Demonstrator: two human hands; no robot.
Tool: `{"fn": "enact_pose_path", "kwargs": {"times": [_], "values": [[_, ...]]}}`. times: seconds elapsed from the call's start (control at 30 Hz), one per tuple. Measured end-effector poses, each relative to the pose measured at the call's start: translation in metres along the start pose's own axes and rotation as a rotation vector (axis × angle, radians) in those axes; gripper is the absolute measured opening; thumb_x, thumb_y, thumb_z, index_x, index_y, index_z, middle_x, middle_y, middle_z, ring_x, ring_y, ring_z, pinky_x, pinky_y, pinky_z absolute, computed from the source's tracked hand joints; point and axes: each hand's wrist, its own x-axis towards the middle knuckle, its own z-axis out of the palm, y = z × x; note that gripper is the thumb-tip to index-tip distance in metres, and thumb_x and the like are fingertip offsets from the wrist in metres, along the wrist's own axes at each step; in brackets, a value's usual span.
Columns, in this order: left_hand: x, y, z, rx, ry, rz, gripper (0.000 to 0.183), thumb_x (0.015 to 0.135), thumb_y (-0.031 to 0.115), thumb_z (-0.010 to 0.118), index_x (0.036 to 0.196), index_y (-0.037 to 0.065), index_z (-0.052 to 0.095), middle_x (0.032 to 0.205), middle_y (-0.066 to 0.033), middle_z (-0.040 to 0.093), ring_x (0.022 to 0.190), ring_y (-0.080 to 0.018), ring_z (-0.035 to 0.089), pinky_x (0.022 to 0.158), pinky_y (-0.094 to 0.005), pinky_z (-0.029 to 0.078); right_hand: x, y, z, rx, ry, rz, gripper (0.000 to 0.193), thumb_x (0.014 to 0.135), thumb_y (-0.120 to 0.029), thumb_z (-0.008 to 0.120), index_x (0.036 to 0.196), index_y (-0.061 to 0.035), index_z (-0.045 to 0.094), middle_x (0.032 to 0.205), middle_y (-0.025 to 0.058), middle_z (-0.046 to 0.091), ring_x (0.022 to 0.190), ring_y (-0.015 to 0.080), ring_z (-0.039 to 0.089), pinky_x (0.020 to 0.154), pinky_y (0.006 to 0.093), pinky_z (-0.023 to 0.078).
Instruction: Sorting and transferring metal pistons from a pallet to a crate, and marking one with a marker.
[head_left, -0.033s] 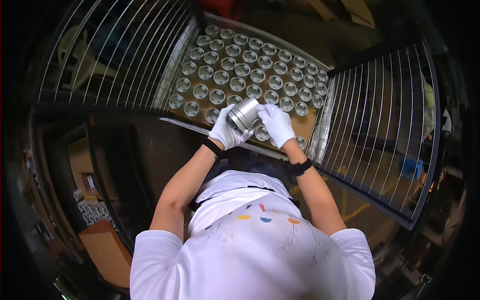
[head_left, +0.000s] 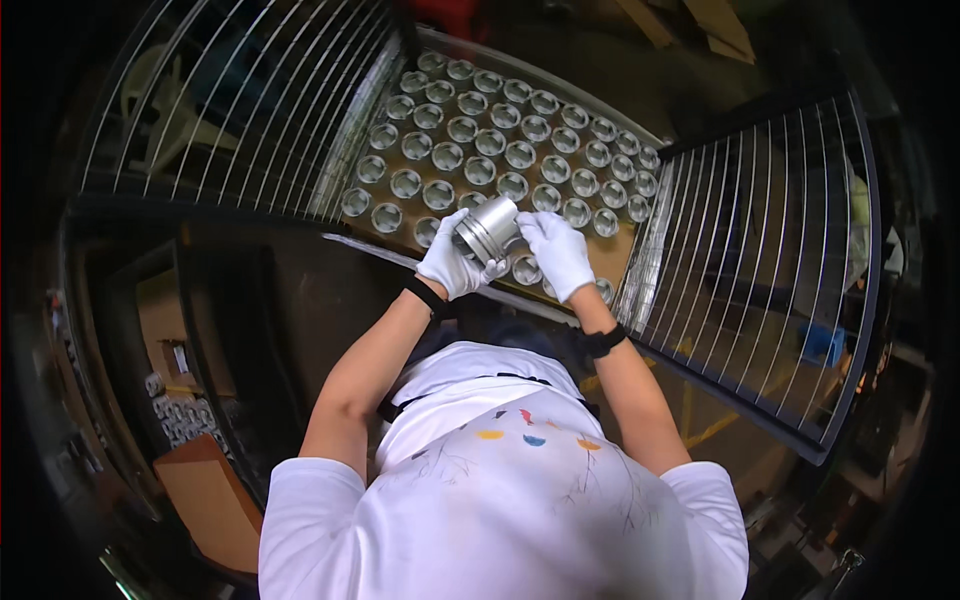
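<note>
A shiny metal piston (head_left: 488, 228) lies tilted in my left hand (head_left: 452, 262), whose gloved fingers wrap round its grooved end. My right hand (head_left: 557, 254), also in a white glove, is beside the piston's smooth end. Its fingers are drawn together with the tips close against the piston's edge; whether something small is pinched there is hidden. Below both hands, many more pistons (head_left: 484, 143) stand in rows on a brown sheet (head_left: 615, 255) inside a wire cage container.
Wire mesh panels rise at the left (head_left: 240, 110) and right (head_left: 755, 250) of the container. A dark shelf holding small metal parts (head_left: 185, 418) stands at the lower left, near a brown board (head_left: 208, 500). A blue box (head_left: 822, 342) sits beyond the right panel.
My right hand's fingertips have drawn slightly away from the piston's edge. The piston stays in my left hand, and the container has shifted a little rightward in view.
</note>
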Motion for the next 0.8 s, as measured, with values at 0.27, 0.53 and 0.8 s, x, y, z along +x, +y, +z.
{"fn": "enact_pose_path", "kwargs": {"times": [0.27,0.53,0.8], "values": [[-0.037,0.045,-0.036,-0.269,0.024,0.274,0.066,0.081,0.056,0.057,0.129,0.011,0.049,0.115,-0.0162,0.056,0.084,-0.0369,0.054,0.06,-0.0364,0.054,-0.022,0.037,-0.011,-0.105,-0.066,0.058,0.034,0.092,-0.036,0.056,0.095,-0.004,0.067,0.094,0.0184,0.066,0.087,0.037,0.062,0.076,0.0438,0.048],[-0.082,0.071,-0.055,-0.444,0.082,0.52,0.065,0.081,0.053,0.06,0.128,0.01,0.047,0.118,-0.0194,0.053,0.091,-0.0373,0.054,0.064,-0.0396,0.055,-0.035,0.049,-0.008,-0.156,-0.12,0.128,0.04,0.092,-0.04,0.055,0.096,-0.0027,0.068,0.096,0.0221,0.066,0.093,0.0396,0.061,0.081,0.0446,0.047],[-0.102,0.072,-0.046,-0.409,0.092,0.618,0.065,0.081,0.05,0.063,0.128,0.008,0.046,0.116,-0.0181,0.054,0.093,-0.0357,0.053,0.07,-0.0389,0.056,-0.033,0.025,-0.009,-0.227,-0.175,0.128,0.041,0.092,-0.042,0.054,0.094,-0.0031,0.068,0.094,0.022,0.066,0.091,0.041,0.061,0.08,0.046,0.048]]}}
